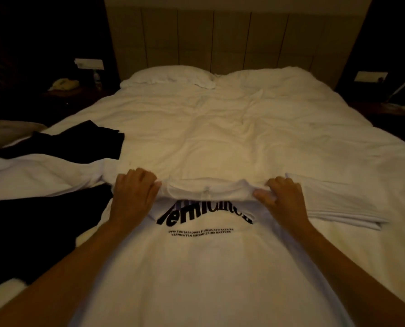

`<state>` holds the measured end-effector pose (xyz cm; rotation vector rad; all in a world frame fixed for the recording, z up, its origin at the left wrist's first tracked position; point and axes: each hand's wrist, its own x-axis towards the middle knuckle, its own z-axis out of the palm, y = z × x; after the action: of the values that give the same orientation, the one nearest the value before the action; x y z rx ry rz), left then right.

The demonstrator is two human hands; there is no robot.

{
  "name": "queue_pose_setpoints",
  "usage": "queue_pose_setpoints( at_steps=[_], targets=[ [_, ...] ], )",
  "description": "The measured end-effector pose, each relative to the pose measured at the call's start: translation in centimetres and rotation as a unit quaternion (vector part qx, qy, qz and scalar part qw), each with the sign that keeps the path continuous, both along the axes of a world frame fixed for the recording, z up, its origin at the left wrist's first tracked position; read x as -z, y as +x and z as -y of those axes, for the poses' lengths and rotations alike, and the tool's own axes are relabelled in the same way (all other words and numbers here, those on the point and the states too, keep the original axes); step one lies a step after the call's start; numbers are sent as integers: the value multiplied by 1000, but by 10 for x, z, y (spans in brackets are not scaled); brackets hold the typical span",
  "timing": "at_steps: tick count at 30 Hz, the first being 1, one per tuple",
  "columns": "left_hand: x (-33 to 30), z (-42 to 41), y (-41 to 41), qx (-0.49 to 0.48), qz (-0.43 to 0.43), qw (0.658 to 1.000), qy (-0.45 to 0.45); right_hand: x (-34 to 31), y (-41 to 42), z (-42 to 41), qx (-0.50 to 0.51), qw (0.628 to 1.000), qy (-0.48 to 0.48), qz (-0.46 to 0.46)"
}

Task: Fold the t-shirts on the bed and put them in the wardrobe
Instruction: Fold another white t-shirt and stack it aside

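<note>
I'm early in the job. My left hand (133,194) and right hand (283,197) each pinch the collar edge of the white shirt (196,267), which lies flat at 6 o'clock on the bed (220,128), fingers curled round the cloth. A folded white stack (333,204) lies at 3 o'clock. Dark clothes (31,223) at 9 o'clock look unfolded. No wardrobe in sight.

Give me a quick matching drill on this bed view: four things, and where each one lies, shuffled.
Things:
1. white printed t-shirt
2. black garment
3. folded white stack
4. pillow

Places:
A. by the headboard
B. just right of the right hand
C. left side of the bed
D. under both hands, the left hand gripping its far edge too

Pairs: 1-D, 2-C, 3-B, 4-A
</note>
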<state>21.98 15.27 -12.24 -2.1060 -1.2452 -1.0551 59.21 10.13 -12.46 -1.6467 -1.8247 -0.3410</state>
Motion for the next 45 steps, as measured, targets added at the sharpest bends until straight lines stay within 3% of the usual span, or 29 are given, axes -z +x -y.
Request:
queue_pose_setpoints(
  at_steps=[5, 11, 16, 21, 24, 31, 33, 39, 43, 45],
  targets=[
    [42, 56, -22, 78, -25, 987, -139, 26, 5, 61, -68, 987, -134, 47],
    [29, 62, -13, 103, -67, 942, -312, 7, -19, 74, -87, 978, -181, -54],
    [36, 69, -15, 97, -31, 955, -279, 7, -34, 80, -64, 973, -220, -3],
    [27, 66, -13, 99, 18, 967, -235, 3, -37, 61, -15, 982, -184, -43],
    [9, 31, -1, 53, 86, 960, -260, -6, -42, 24, 5, 987, -141, -70],
    [-1, -69, 19, -38, 21, 919, -391, -9, -44, -64, 60, 970, -235, 10],
    [9, -83, 15, -58, 2, 908, -414, 3, -40, -77, 77, 970, -224, 56],
    [30, -93, 4, -56, 11, 921, -384, 28, -23, -90, 88, 973, -178, 115],
    [28, -95, 1, -81, -15, 944, -321, 26, -15, -92, 95, 984, -86, 126],
    [30, -94, 0, -95, -39, 948, -301, 26, -14, -92, 94, 978, -102, 155]
  ],
)
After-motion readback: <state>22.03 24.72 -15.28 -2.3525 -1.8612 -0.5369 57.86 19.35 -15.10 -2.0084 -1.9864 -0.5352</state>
